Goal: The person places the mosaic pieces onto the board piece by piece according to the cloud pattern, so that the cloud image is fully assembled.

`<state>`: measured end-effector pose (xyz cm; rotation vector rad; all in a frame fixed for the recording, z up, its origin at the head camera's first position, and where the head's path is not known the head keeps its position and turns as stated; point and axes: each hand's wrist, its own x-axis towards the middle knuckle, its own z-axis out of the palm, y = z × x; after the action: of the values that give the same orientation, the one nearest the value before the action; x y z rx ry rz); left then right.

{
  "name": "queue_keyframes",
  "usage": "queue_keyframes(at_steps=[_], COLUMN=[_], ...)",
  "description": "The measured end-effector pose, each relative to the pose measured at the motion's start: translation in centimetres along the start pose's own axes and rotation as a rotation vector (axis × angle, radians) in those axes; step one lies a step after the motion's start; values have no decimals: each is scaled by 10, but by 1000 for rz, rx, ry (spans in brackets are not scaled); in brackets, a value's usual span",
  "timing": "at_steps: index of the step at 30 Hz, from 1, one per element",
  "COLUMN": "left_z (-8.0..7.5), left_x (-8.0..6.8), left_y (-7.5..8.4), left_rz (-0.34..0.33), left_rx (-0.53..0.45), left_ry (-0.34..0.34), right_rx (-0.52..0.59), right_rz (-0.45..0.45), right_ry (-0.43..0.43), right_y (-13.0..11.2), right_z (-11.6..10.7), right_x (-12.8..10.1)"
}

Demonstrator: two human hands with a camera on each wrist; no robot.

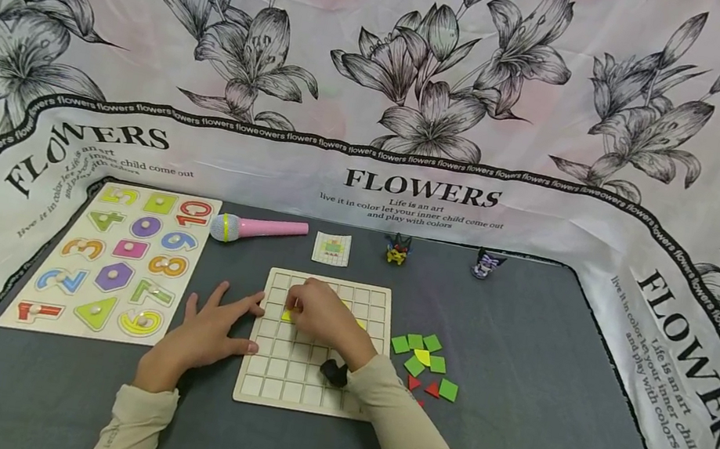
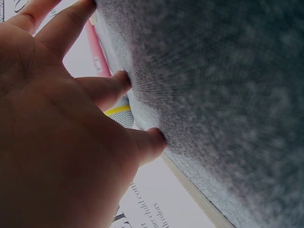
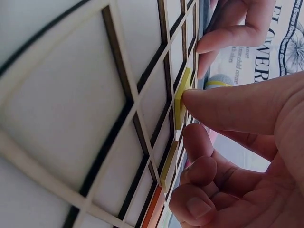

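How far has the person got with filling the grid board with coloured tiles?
Early stage. A few tiles already sit in the grid board, most squares bare. In hand: the right hand presses a yellow tile into a square while the left hand steadies the board's edge. Left: the green, yellow and red loose tiles beside it.

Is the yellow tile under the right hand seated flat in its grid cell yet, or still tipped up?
Still tipped. In the right wrist view the yellow tile stands on edge above the grid board, with the right hand fingertip pressing it.
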<state>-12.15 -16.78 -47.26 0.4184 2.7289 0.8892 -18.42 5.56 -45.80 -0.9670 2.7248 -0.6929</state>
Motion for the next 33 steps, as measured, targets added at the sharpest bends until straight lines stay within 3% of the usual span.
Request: queue_keyframes(at_steps=[13, 23, 33], left_z=[3, 2, 2], left_x=[0, 0, 1], left_y=[-1, 0, 1], left_rz=[-11, -24, -18], left_rx=[0, 2, -4], left_ry=[0, -19, -19], right_rx=[94, 208, 273], right_rz=[-77, 18, 35], right_ry=[22, 61, 160], right_y=[7, 13, 32], right_z=[-3, -21, -32], right_x=[-12, -37, -64])
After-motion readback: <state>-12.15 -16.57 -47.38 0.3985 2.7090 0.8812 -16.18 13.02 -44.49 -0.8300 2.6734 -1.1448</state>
